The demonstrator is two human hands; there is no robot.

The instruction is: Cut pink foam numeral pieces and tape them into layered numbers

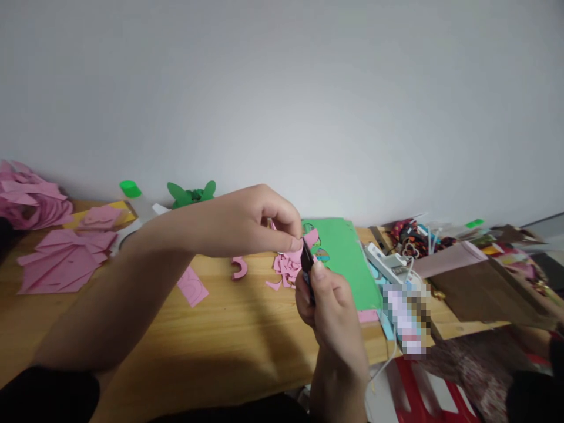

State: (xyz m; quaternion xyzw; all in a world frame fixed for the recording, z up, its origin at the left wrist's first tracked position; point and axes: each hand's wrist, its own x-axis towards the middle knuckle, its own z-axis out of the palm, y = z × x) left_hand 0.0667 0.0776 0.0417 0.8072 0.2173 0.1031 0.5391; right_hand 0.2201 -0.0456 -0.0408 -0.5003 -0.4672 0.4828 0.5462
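My left hand (264, 220) reaches in from the left, its thumb and fingers pinching a small piece of pink paper (311, 238). Wrapped around a narrow black tool, which looks like a pair of scissors (307, 261), is my right hand (328, 299), with the thumb along its side. The tool's tip points up and touches or nearly touches the paper at my left fingertips. Behind my hands lies a heap of pink paper scraps (286, 269). A curved stack of pink cutouts (239, 268) rests to its left, and a pink sheet with drawn outlines (192, 286) lies near my left forearm.
Green sheets (348, 264) lie behind my right hand. To the right are a white power strip (388, 264) with cables and a brown cardboard piece (480, 288). Pink paper stacks (66, 261) and a green-capped bottle (131, 189) stand left. A wall (282, 106) rises behind the wooden table (211, 346).
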